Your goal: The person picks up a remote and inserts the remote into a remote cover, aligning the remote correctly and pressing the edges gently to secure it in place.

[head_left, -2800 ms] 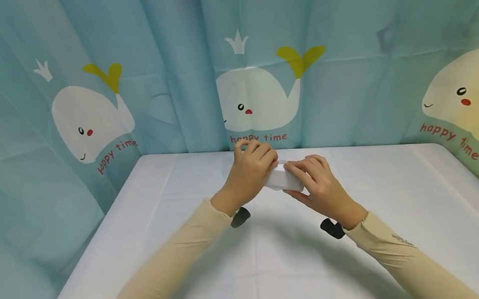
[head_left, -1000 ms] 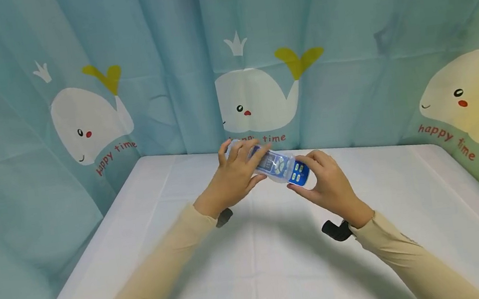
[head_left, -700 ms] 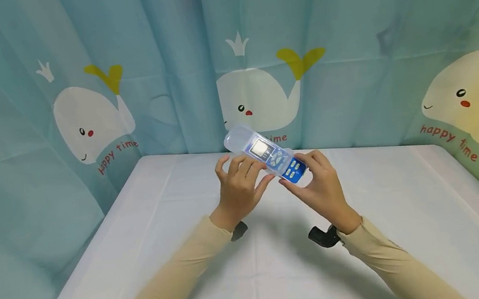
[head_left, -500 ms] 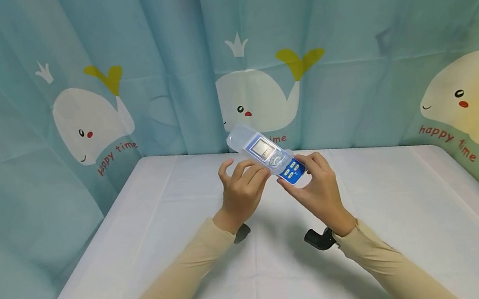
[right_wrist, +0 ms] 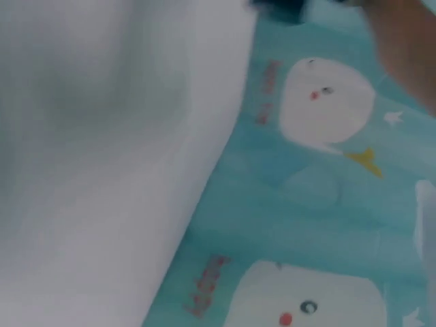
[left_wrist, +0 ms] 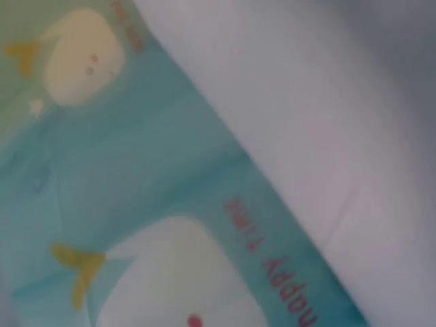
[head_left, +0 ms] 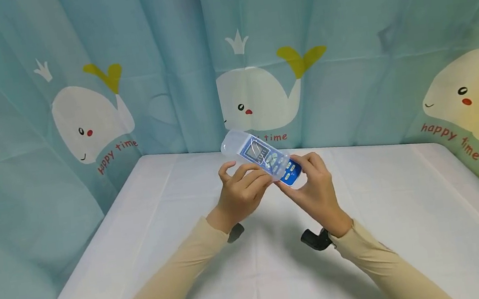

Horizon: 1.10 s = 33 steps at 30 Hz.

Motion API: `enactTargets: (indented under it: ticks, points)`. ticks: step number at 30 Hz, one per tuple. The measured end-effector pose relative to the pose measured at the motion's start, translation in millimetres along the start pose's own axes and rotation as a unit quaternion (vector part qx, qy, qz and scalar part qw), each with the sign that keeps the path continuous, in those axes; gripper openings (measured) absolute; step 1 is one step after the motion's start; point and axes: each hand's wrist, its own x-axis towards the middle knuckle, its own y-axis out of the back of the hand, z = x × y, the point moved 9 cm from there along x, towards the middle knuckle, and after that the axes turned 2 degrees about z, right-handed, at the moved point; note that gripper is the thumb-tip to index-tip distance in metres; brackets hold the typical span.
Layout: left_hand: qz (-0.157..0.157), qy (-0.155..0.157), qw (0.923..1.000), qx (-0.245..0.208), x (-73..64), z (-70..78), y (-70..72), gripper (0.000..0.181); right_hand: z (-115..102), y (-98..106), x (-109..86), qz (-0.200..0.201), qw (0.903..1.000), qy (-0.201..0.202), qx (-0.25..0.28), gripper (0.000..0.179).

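Note:
A blue-faced remote control (head_left: 291, 173) with a small screen and pale buttons is held tilted above the table in the head view. A translucent sleeve-like cover (head_left: 231, 143) surrounds its upper part and extends past the screen end; the lower buttons stick out bare. My right hand (head_left: 318, 187) grips the exposed lower end between thumb and fingers. My left hand (head_left: 242, 190) pinches the lower left edge of the cover near its mouth, other fingers bent. The left wrist view shows neither hand nor remote. Part of a forearm (right_wrist: 405, 51) blurs across the right wrist view's top right.
A white-covered table (head_left: 221, 283) lies beneath both hands. Behind it hangs a blue-green curtain (head_left: 189, 110) printed with whales. Black wrist camera mounts (head_left: 316, 239) stick out below the wrists.
The remote has turned from its white back to its blue face. My left hand has shifted from over the screen down to the cover's lower edge. Lately the remote has tilted and moved slightly left.

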Motion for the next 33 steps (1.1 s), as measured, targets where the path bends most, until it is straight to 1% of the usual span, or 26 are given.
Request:
enactTargets:
  ticks: [2, 4, 6, 9, 12, 15, 18, 20, 24, 27, 31, 33]
  points:
    - [-0.029, 0.013, 0.9995, -0.001, 2.2, -4.8, -2.9, 0.016, -1.9, 0.7, -0.3, 0.003, 0.9994, 0.032, -0.008, 0.060]
    - [-0.052, 0.042, 0.9978, -0.003, 7.5, -11.7, -6.3, 0.016, -3.2, 1.2, -0.7, 0.007, 0.9979, 0.062, -0.016, 0.063]
    - [-0.067, 0.078, 0.9946, 0.001, 14.3, -18.8, -10.4, 0.015, -3.7, 1.3, -1.1, 0.009, 0.9961, 0.084, -0.025, 0.065]
    - [-0.082, 0.124, 0.9888, 0.013, 25.0, -25.2, -16.8, 0.015, -2.7, 0.3, -1.7, 0.011, 0.9944, 0.100, -0.033, 0.066]
    - [-0.100, 0.146, 0.9838, 0.031, 33.4, -26.1, -24.0, 0.021, -1.8, -1.8, -2.3, 0.010, 0.9935, 0.107, -0.036, 0.065]
    - [-0.121, 0.153, 0.9801, 0.036, 38.8, -24.2, -32.1, 0.017, -1.0, -4.1, -3.0, 0.009, 0.9929, 0.113, -0.036, 0.065]
    - [-0.128, 0.153, 0.9798, 0.018, 41.7, -20.7, -37.9, 0.008, 0.0, -5.1, -3.0, 0.010, 0.9926, 0.117, -0.030, 0.064]
    - [-0.120, 0.149, 0.9815, 0.001, 42.4, -17.7, -40.0, 0.005, 0.7, -5.0, -2.4, 0.012, 0.9926, 0.119, -0.022, 0.064]
    - [-0.089, 0.146, 0.9851, -0.019, 41.6, -13.1, -39.8, 0.005, 2.0, -4.8, 0.1, 0.011, 0.9932, 0.115, -0.003, 0.061]
    - [-0.078, 0.145, 0.9860, -0.022, 39.9, -10.5, -38.3, 0.007, 5.3, -2.9, 1.5, 0.015, 0.9948, 0.100, 0.012, 0.059]
    - [-0.091, 0.140, 0.9856, -0.028, 34.4, -6.7, -37.5, 0.019, 13.9, 2.9, 3.6, 0.036, 0.9971, 0.061, 0.027, 0.058]
    - [-0.085, 0.134, 0.9871, -0.020, 29.6, -4.8, -33.7, 0.025, 18.1, 6.8, 5.2, 0.053, 0.9973, 0.039, 0.034, 0.057]
